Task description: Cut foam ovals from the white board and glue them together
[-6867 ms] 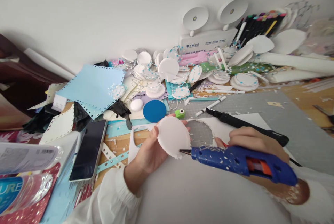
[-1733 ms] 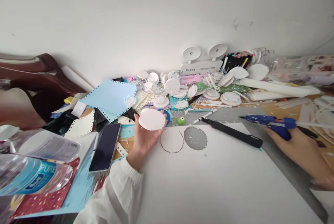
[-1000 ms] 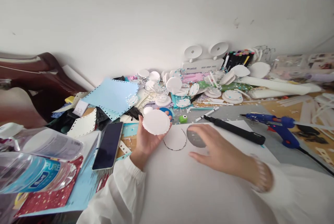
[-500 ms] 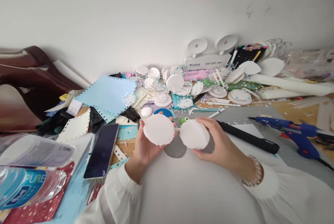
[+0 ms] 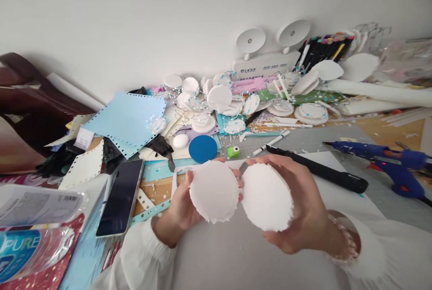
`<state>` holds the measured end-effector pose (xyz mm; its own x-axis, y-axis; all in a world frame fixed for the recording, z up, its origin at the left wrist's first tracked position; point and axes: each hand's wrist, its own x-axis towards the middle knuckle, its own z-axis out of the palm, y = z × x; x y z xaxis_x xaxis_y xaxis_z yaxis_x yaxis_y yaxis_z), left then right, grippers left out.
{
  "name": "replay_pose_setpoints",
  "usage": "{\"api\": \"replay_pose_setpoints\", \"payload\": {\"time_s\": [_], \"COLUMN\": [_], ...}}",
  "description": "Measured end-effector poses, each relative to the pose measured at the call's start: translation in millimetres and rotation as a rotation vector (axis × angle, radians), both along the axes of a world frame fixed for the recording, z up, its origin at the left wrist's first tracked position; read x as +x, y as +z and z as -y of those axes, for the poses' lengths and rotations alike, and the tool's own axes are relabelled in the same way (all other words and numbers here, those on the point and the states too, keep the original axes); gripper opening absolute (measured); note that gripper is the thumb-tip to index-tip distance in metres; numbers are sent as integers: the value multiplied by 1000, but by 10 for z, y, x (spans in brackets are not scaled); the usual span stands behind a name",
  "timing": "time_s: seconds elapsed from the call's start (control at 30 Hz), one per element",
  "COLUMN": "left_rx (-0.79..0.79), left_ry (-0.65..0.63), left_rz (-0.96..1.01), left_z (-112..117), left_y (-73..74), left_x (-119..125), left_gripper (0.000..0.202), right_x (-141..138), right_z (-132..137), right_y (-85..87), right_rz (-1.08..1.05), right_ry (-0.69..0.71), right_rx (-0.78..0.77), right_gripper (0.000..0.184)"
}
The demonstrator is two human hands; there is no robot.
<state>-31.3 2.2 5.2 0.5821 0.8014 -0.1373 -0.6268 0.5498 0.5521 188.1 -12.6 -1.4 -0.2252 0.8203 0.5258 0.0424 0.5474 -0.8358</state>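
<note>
Two rough-edged white foam discs, one gripped in my left hand [image 5: 180,204], one [image 5: 267,196] in my right hand [image 5: 303,218], edges nearly touching.

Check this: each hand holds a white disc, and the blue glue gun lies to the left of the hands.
Wrong side. The head view shows the left hand holding one white disc, the right hand a second white disc, and the blue glue gun lying to their right.

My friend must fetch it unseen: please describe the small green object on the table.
On the table, find the dark blue disc just beyond the white disc in the left hand. Right of the blue one sits the green object, the only lime-green thing among white scraps.
</note>
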Motion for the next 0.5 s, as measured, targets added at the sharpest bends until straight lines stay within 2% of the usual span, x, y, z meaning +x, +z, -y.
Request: {"api": "replay_pose_setpoints", "payload": {"time_s": [0.13, 0.23, 0.37, 0.5], "left_rx": [23, 39, 79, 92], "left_ry": [-60, -92, -89, -80], "left_rz": [8, -21, -85, -146], "left_z": [45, 73, 98, 109], "left_y": [-33, -46, -52, -70], "left_x": [31, 51, 65, 59], "left_gripper": [62, 53, 49, 45], "right_x": [-4, 50, 102, 73], "right_z": [36, 53, 54, 36], "right_y": [90, 65, 45, 77], "right_rz": [6, 104, 266, 330], "right_ry": [-46, -68, 31, 127], "right_rx": [78, 104, 194, 251], "right_gripper": [79, 87, 95, 96]}}
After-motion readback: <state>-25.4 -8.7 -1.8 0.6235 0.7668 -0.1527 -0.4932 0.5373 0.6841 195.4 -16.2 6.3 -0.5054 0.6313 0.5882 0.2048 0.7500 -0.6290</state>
